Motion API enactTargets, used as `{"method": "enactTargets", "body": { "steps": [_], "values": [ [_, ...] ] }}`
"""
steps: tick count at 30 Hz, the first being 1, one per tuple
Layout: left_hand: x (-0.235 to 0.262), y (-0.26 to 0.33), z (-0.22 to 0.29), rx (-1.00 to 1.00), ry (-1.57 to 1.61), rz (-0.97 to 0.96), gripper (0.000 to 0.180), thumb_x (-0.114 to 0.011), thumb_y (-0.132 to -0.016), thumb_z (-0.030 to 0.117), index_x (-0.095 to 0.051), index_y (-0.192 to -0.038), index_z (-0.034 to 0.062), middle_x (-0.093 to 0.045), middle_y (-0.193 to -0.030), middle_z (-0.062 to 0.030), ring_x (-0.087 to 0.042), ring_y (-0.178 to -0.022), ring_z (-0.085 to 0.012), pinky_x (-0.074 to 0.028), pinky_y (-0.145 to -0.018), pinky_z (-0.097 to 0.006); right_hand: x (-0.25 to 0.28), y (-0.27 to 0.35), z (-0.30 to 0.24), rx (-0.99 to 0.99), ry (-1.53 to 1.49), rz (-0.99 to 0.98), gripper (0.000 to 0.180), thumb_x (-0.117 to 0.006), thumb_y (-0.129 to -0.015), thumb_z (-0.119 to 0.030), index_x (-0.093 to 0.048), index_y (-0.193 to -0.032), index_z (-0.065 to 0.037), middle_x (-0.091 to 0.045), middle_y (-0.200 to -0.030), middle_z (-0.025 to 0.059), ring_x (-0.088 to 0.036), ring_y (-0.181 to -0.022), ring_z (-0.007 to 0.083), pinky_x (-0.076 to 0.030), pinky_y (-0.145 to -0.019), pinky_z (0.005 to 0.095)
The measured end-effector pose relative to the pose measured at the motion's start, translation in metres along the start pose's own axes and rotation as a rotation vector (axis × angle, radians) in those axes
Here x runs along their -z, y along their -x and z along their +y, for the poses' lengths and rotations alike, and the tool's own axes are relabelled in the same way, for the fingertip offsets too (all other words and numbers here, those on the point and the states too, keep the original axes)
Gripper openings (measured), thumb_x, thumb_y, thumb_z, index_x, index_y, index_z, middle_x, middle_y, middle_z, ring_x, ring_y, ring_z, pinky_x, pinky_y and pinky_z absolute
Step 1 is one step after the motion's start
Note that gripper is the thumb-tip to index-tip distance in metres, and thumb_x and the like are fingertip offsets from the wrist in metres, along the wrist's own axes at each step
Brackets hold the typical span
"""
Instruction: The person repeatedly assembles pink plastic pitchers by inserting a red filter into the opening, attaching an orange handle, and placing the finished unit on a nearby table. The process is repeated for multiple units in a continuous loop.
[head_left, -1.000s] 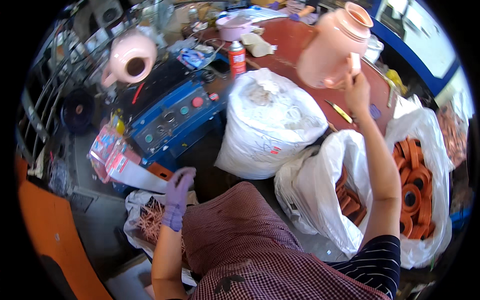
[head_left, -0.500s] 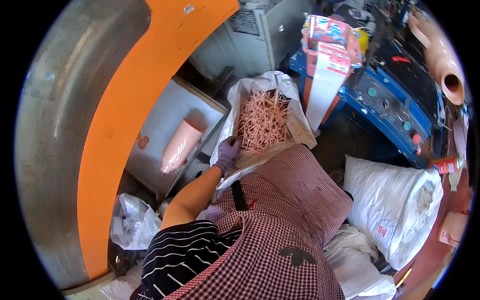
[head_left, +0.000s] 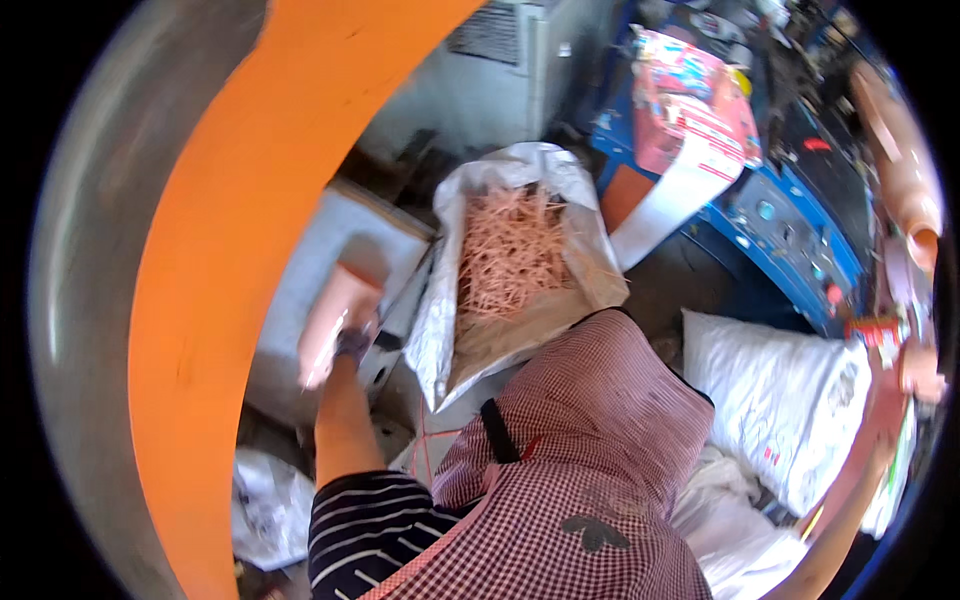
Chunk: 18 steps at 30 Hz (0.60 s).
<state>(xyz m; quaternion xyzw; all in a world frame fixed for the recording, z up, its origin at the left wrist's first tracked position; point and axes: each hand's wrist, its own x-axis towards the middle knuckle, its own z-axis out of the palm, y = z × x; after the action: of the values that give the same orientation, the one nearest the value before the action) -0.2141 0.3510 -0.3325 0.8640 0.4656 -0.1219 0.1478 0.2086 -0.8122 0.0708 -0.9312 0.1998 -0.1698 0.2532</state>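
Observation:
My left hand [head_left: 352,343], in a purple glove, is at the right side of a glossy pink hollow plastic piece [head_left: 332,310]. The piece lies on a pale grey surface [head_left: 385,235] beside the orange machine frame. The hand overlaps its edge, but blur hides whether the fingers close on it. My right forearm [head_left: 835,530] comes in from the lower right. At its end my right hand [head_left: 886,445] reaches toward the right rim, near a pink cylindrical part [head_left: 918,372] and a red can [head_left: 875,330]. Its fingers are not clear.
An open white sack [head_left: 430,330] with many thin pink sticks [head_left: 510,255] stands in front of me. The orange frame [head_left: 190,300] curves along the left. A blue workbench [head_left: 775,235] is at far right, with a stuffed white sack [head_left: 765,400] below it.
My left hand has left the sack's rim and moved left to the pink hollow piece. My right arm has come into view at the lower right. The whole view has shifted slightly.

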Motion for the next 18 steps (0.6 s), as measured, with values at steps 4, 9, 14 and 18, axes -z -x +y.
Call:
{"method": "enactTargets", "body": {
  "steps": [4,9,14,18],
  "values": [
    [0.038,-0.031,-0.028,0.088,-0.089,-0.061,0.057,-0.048,-0.093,0.051,-0.065,-0.117,0.0013,-0.064,-0.118,-0.025,-0.06,-0.113,-0.0398,-0.046,-0.096,-0.047,-0.002,0.049,-0.034,0.02,0.139,0.05,0.025,-0.061,-0.088,-0.018,-0.063,-0.105,0.002,-0.065,-0.088,0.0064,-0.063,-0.076,0.0143,-0.051,-0.062,0.0268],
    [0.109,-0.021,-0.082,0.31,-0.127,0.084,0.055,-0.053,-0.093,0.046,-0.064,-0.116,-0.0021,-0.064,-0.116,-0.0257,-0.061,-0.11,-0.0401,-0.047,-0.094,-0.047,-0.089,0.139,-0.174,0.16,0.05,0.02,0.013,-0.056,-0.093,-0.006,-0.063,-0.102,0.0,-0.064,-0.097,0.0084,-0.064,-0.087,0.0183,-0.053,-0.074,0.0303],
    [0.139,-0.009,-0.084,0.398,-0.024,0.241,0.053,-0.058,-0.092,0.042,-0.063,-0.115,-0.0054,-0.065,-0.115,-0.0264,-0.061,-0.108,-0.0405,-0.047,-0.093,-0.047,-0.178,0.192,-0.299,0.604,-0.065,-0.146,0.014,-0.062,-0.084,0.0,-0.067,-0.097,0.001,-0.064,-0.102,0.0156,-0.061,-0.101,0.0277,-0.048,-0.09,0.0344],
    [0.158,0.014,-0.063,0.312,0.115,0.422,0.052,-0.062,-0.092,0.038,-0.062,-0.114,-0.0081,-0.065,-0.114,-0.027,-0.062,-0.106,-0.0408,-0.048,-0.092,-0.046,-0.266,0.222,-0.435,1.061,-0.067,-0.181,0.019,-0.068,-0.082,-0.003,-0.07,-0.101,-0.003,-0.065,-0.107,0.0148,-0.061,-0.105,0.0316,-0.047,-0.095,0.0384]
  ]
}}
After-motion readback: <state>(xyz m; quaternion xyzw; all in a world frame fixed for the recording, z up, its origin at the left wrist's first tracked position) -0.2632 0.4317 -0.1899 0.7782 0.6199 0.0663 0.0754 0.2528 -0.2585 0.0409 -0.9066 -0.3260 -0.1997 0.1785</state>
